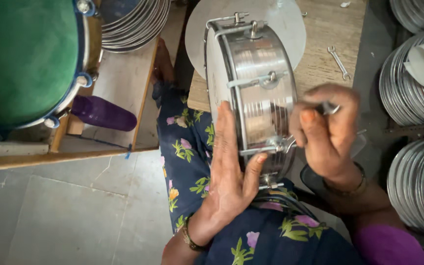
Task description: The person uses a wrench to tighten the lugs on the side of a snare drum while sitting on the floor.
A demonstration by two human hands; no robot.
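Note:
A shiny steel drum shell (258, 73) with a white head stands on its edge on my lap, leaning toward a low wooden table (327, 29). My left hand (229, 167) lies flat against the drum's white face, thumb hooked over the rim. My right hand (327, 132) is closed on a small metal key tool (329, 108) set at a tension lug (283, 145) on the drum's side. Several more lugs and rods run around the shell.
A spanner (338, 62) lies on the table beside a white round drum skin (290, 19). Stacks of steel hoops (413, 93) stand at the right and top left (133, 22). A green-headed drum (25, 59) and a purple cylinder (104, 113) sit at left.

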